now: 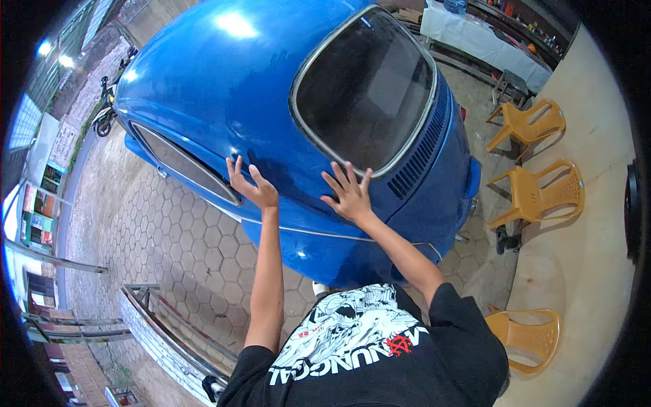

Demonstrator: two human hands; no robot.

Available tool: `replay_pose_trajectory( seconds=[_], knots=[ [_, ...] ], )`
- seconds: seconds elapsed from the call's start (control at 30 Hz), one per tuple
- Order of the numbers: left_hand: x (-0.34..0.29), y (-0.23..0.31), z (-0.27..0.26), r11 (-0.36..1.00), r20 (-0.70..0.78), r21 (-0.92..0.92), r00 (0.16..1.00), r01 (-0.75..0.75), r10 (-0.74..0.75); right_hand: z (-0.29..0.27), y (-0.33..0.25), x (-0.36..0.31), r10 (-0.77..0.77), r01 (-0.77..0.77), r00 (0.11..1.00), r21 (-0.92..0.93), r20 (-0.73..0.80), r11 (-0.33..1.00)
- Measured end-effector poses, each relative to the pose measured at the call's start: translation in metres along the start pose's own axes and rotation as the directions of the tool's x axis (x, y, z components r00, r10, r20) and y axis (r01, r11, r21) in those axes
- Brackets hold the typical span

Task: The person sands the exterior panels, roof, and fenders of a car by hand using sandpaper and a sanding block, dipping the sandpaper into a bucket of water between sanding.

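A rounded blue car [203, 81] fills the middle of the head view, its rear corner closest to me. Both of my arms reach out over it. My left hand [256, 186] is raised with its fingers spread, near the rear end of the side window [183, 159]; it holds nothing. Fingers apart, my right hand [350, 197] is at the lower left corner of the rear window [366, 88], beside the slatted vent [424, 152]. Whether either palm touches the paint I cannot tell.
Yellow plastic chairs [542, 193] line the pale wall [576, 271] at the right. A cloth-covered table [485, 44] stands at the far right. A metal-framed bench-like structure [159, 339] lies at the lower left, on hexagonal paving [176, 237]. A motorcycle [105, 112] is parked beyond the car.
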State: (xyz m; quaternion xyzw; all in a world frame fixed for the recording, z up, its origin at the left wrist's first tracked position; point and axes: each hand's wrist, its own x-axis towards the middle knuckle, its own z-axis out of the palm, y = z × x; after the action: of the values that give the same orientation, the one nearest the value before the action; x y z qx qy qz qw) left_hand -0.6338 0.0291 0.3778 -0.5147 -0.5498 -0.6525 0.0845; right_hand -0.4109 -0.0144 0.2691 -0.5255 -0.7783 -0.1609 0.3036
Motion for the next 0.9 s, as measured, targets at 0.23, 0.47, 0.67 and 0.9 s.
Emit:
replay_pose_trajectory(
  seconds=[0.23,0.47,0.67,0.9],
  knots=[
    [-0.026,-0.025,0.014,0.974,-0.101,0.226,0.994,-0.020,0.044,-0.016,-0.026,0.066,0.067,-0.067,0.998,0.030,-0.008,0.997],
    [-0.027,-0.003,0.028,0.966,-0.092,0.256,0.994,-0.030,0.055,-0.021,-0.040,0.249,0.143,-0.084,0.964,0.251,-0.226,0.964],
    [-0.016,-0.017,0.011,0.943,-0.105,0.330,0.991,-0.042,0.081,-0.019,-0.049,0.174,0.060,-0.007,0.985,0.306,-0.162,0.952],
    [-0.011,-0.006,0.020,0.962,-0.102,0.269,0.992,-0.039,0.068,-0.001,0.023,-0.020,-0.054,0.050,0.996,-0.065,-0.068,0.997]
  ],
)
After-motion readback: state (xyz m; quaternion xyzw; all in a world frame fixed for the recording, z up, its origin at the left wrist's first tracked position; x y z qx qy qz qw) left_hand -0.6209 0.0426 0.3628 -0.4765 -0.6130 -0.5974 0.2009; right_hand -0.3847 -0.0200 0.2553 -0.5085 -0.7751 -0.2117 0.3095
